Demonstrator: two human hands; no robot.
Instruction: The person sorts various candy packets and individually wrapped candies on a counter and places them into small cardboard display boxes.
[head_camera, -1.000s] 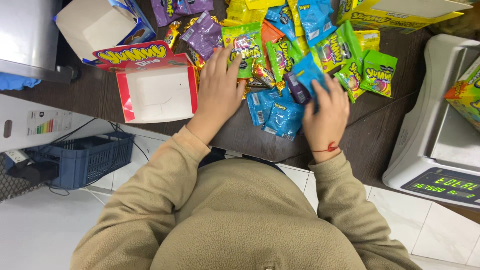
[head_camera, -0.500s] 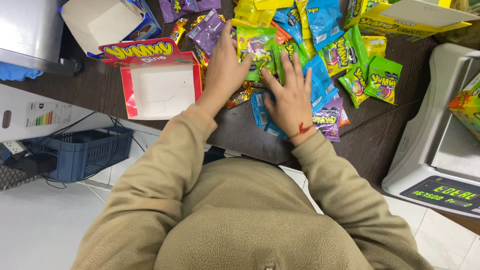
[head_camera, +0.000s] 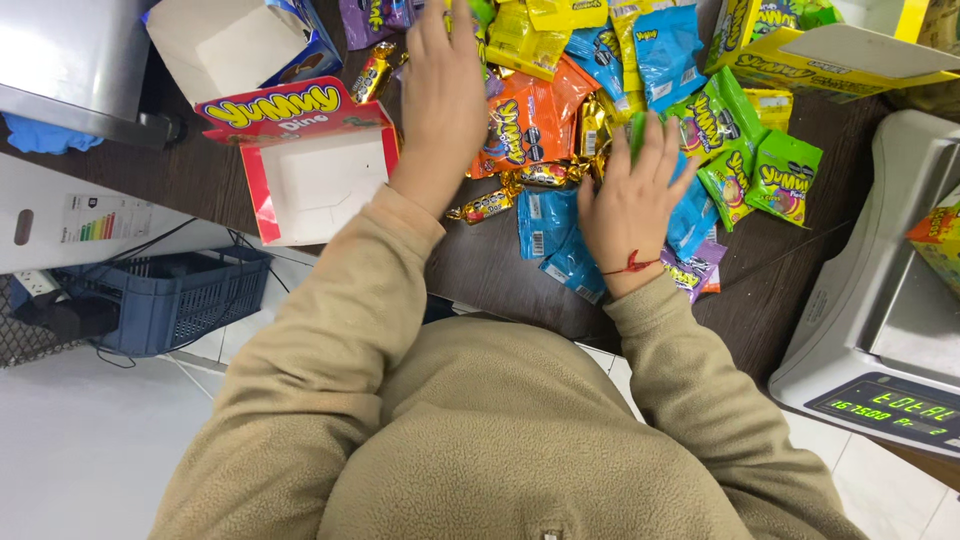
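A: Left hand (head_camera: 445, 95) lies flat, fingers apart and stretched toward the far edge of the worktop (head_camera: 210, 175), palm down over the orange packets (head_camera: 525, 125). It clamps nothing that I can see. Right hand (head_camera: 630, 200) is also spread and pressed down, on the blue packets (head_camera: 560, 235) near the front edge, nothing pinched.

B: Risk?

A: Judgement only: the blue packets and a purple packet (head_camera: 693, 270) sit right at the front edge. A sweep of the right hand toward the body could push them off to the floor. The wrappers look slick and overlap, so one shove may shift several at once.

B: And on the left?

A: Small gold-wrapped sweets (head_camera: 485, 207) lie just beside the left wrist; the sleeve could drag them. The open red-and-white carton (head_camera: 315, 180) lies beside the left forearm, overhanging the front edge, so a nudge from the elbow might tip it.

B: Surroundings?

A: Green packets (head_camera: 760, 165) to the right of the right hand, yellow packets (head_camera: 535, 35) and more blue ones toward the far edge. A yellow box (head_camera: 840, 60) at the far right corner, a second open carton (head_camera: 240, 40) at the far left. A weighing scale (head_camera: 880, 300) crowds the right end, limiting room to spread the pile. Below the left end, a blue crate (head_camera: 165, 300) stands on the floor.
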